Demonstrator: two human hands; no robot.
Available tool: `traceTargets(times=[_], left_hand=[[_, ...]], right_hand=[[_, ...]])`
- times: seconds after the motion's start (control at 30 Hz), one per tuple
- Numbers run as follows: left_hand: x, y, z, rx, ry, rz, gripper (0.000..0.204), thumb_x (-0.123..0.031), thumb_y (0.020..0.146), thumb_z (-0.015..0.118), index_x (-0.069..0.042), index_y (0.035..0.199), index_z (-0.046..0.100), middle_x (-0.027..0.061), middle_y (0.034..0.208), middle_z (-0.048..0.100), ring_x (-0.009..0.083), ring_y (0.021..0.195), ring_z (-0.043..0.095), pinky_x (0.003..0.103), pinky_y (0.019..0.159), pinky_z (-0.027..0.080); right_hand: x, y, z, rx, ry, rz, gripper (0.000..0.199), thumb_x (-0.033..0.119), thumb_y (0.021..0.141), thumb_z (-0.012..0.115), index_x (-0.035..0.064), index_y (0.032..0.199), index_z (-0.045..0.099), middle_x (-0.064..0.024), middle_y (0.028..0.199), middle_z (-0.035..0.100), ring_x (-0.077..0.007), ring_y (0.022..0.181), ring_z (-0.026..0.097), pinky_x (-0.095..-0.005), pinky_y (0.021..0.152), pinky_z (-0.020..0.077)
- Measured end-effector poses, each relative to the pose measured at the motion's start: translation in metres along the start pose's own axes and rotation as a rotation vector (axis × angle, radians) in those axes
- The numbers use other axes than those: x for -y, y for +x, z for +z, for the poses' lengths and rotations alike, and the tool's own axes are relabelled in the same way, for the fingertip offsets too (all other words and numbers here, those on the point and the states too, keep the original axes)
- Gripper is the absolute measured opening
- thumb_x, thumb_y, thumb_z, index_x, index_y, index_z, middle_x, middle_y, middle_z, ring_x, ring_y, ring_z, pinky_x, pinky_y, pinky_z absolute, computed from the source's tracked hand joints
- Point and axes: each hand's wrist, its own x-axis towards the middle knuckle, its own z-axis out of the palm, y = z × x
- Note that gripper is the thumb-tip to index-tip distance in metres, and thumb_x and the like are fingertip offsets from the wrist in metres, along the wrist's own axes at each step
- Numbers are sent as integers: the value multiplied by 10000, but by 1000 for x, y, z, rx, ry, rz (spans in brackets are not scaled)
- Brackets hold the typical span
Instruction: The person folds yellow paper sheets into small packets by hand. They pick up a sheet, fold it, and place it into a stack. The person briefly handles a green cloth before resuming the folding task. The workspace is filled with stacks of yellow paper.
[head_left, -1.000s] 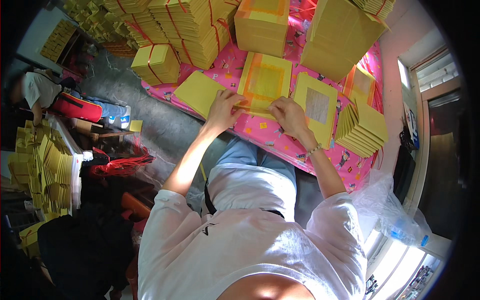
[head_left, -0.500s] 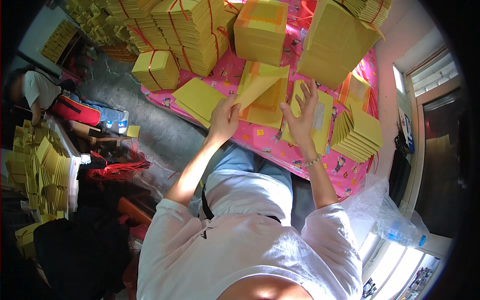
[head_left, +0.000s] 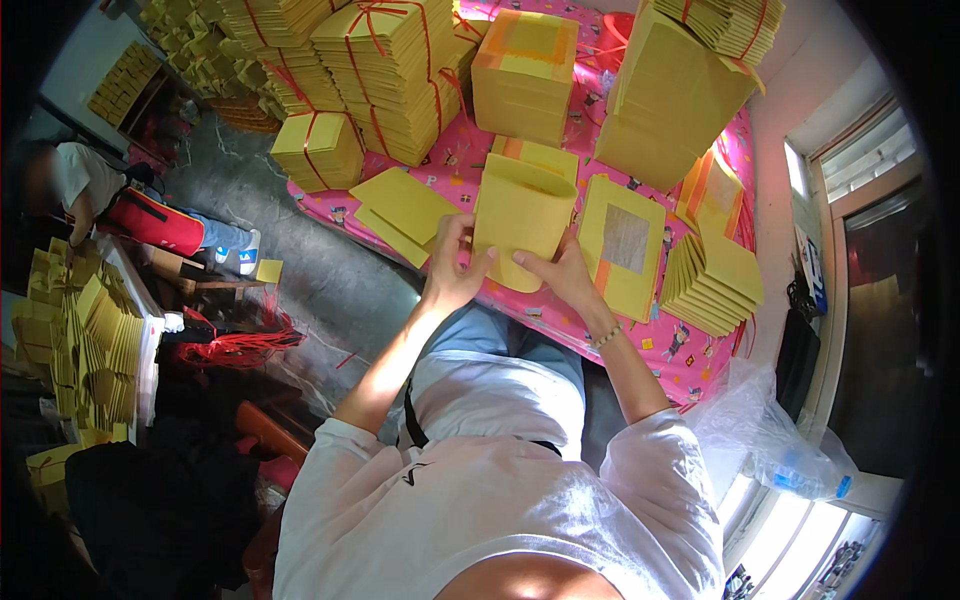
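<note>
**Both hands up on one folded yellow sheet**

The folded yellow paper sheet was lifted clear of the surface, held between both hands above its near edge. Its long axis ran up and away from the person, with the curled fold at the bottom nearest the body. The left hand pinched the lower left edge, fingers closed on the paper; the right hand gripped the lower right corner the same way, probably to keep the fold square. Just right of it lay a flat sheet with a silver square, and beyond that a fanned pile of folded sheets. Behind stood tied yellow bundles on the pink patterned cloth.
</note>
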Motion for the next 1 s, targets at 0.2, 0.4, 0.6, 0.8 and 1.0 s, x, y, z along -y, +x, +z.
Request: traceTargets(times=[0.2, 0.4, 0.6, 0.8, 1.0], left_hand=[[-27, 4, 10, -37, -231, 47, 508, 14, 823, 616, 20, 1288, 410, 154, 1263, 485, 229, 1193, 481, 340, 1007, 385], [-28, 2, 13, 78, -227, 16, 484, 26, 866, 557, 19, 1318, 385, 135, 1225, 527, 177, 1180, 485, 310, 1017, 363], [-35, 3, 18, 52, -325, -28, 454, 30, 881, 536, 21, 1313, 398, 122, 1221, 532, 157, 1172, 481, 298, 1009, 365], [-33, 5, 22, 10, -303, -7, 421, 8, 906, 533, 11, 1309, 411, 102, 1184, 556, 141, 1114, 511, 280, 961, 400], [7, 22, 35, -37, -328, 88, 386, 19, 913, 507, 5, 1290, 426, 98, 1162, 567, 139, 1079, 528, 280, 929, 422]], right_hand=[[6, -8, 5, -28, -50, -53, 457, 73, 800, 737, 13, 1211, 544, -68, 1131, 637, -132, 1019, 601, -289, 881, 496], [8, -12, 6, -61, -46, -43, 347, 86, 826, 717, 9, 1143, 600, -52, 1061, 666, -107, 952, 613, -268, 828, 504], [12, -14, 6, -77, -31, -45, 304, 71, 835, 708, 6, 1119, 621, -45, 1046, 672, -105, 948, 617, -263, 823, 505], [13, -14, 3, -76, -46, -82, 357, 69, 818, 727, 10, 1146, 600, -46, 1059, 669, -108, 966, 615, -269, 835, 503], [-1, 9, -9, -124, -150, -161, 451, 69, 789, 748, 18, 1194, 558, -56, 1096, 656, -134, 1015, 603, -291, 883, 487]])
